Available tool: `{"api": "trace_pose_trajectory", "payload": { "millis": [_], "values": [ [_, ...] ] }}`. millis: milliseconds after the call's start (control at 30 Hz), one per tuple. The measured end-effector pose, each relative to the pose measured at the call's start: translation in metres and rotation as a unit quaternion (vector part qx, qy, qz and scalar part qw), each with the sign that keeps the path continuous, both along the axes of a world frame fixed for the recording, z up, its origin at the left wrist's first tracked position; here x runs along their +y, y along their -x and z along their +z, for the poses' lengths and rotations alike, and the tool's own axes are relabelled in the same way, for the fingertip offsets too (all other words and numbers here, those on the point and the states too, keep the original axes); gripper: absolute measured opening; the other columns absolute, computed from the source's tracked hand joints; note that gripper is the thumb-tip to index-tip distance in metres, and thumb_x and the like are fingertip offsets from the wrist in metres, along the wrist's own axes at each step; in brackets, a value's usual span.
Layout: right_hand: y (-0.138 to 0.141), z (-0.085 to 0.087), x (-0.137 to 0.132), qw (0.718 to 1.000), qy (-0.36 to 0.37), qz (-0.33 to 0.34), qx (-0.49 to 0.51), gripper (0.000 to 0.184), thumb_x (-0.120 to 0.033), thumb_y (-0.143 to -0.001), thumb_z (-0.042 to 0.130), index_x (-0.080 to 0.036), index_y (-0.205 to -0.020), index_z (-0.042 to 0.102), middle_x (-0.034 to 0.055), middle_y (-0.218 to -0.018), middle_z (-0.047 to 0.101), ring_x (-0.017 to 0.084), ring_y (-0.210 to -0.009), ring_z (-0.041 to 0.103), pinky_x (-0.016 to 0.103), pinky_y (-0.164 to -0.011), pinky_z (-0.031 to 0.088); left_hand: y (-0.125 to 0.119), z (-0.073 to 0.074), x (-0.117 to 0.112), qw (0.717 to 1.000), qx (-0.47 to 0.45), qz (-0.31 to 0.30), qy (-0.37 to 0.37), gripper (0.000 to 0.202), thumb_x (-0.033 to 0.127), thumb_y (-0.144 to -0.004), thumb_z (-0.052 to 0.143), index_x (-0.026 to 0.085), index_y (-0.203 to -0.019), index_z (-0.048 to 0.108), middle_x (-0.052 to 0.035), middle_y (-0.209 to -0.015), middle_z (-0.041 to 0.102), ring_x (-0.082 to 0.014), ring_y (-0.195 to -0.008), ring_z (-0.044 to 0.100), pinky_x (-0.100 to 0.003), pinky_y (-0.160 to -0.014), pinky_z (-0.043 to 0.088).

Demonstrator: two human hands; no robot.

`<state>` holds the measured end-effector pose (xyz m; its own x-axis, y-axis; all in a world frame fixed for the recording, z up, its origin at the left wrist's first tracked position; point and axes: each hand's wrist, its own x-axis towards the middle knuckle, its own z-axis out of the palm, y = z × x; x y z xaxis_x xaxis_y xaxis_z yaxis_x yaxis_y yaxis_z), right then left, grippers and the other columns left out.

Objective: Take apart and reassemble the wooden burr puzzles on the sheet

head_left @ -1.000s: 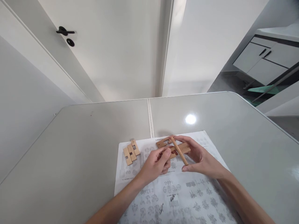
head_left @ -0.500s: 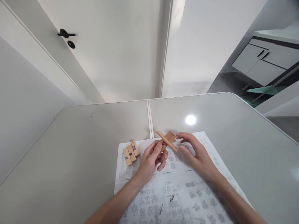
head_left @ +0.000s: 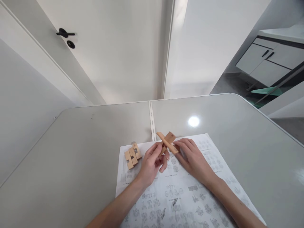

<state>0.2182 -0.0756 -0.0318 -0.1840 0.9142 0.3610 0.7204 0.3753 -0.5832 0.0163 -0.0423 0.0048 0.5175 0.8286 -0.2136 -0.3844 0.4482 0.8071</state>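
Crossed wooden puzzle pieces [head_left: 168, 143] are held up over the printed sheet, one notched bar lying slantwise across another. My left hand [head_left: 152, 160] is closed on their near left end, thumb on top and the lower fingers curled. At the right end of the crossing bar, my right hand [head_left: 191, 156] has its thumb and fingers drawn together on the wood; part of that grip is hidden. Left of my left hand, several notched wooden blocks [head_left: 132, 156] lie side by side on the sheet.
Under both hands is a large white sheet [head_left: 175, 186] printed with small diagrams. It lies on a grey glossy table [head_left: 83, 158] with a pale seam [head_left: 152, 122]. Beyond stand a door with a black handle [head_left: 65, 33] and a white cabinet [head_left: 268, 57].
My right hand has moved left and its fingers have closed on the wooden pieces. The pieces have turned slightly and shifted a little left. The loose blocks stay put.
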Motion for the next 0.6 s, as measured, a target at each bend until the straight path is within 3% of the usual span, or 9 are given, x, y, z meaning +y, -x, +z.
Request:
{"api": "trace_pose_trajectory", "payload": {
  "millis": [367, 500, 600],
  "values": [
    [-0.006, 0.001, -0.001, 0.997, 0.055, -0.027, 0.05, 0.007, -0.03, -0.105, 0.059, -0.026, -0.109, 0.064, 0.0095, -0.104, 0.065, 0.03, -0.098, 0.059, 0.045, -0.082, 0.054, -0.001, 0.002, 0.0, 1.0, 0.015, 0.003, -0.015, 0.033, 0.048, -0.103, 0.062, 0.017, -0.092, 0.058, -0.0011, -0.086, 0.068, -0.0021, -0.039, 0.044, -0.023, -0.045, 0.025],
    [-0.006, 0.006, -0.001, 0.991, 0.082, -0.049, 0.094, 0.012, -0.034, -0.106, 0.058, -0.026, -0.101, 0.066, 0.0076, -0.099, 0.066, 0.027, -0.092, 0.059, 0.042, -0.078, 0.051, -0.001, 0.003, -0.001, 1.0, 0.02, 0.006, -0.01, 0.031, 0.048, -0.102, 0.064, 0.017, -0.096, 0.06, -0.0034, -0.09, 0.072, -0.0024, -0.039, 0.045, -0.024, -0.047, 0.028],
    [-0.007, 0.014, -0.001, 0.972, 0.117, -0.096, 0.182, 0.018, -0.042, -0.104, 0.061, -0.026, -0.097, 0.067, 0.0064, -0.098, 0.069, 0.025, -0.088, 0.061, 0.04, -0.078, 0.05, 0.0, 0.001, -0.002, 1.0, 0.024, 0.005, -0.006, 0.029, 0.046, -0.103, 0.063, 0.017, -0.098, 0.06, -0.0058, -0.096, 0.074, -0.0022, -0.039, 0.045, -0.025, -0.048, 0.029]
  ]
}}
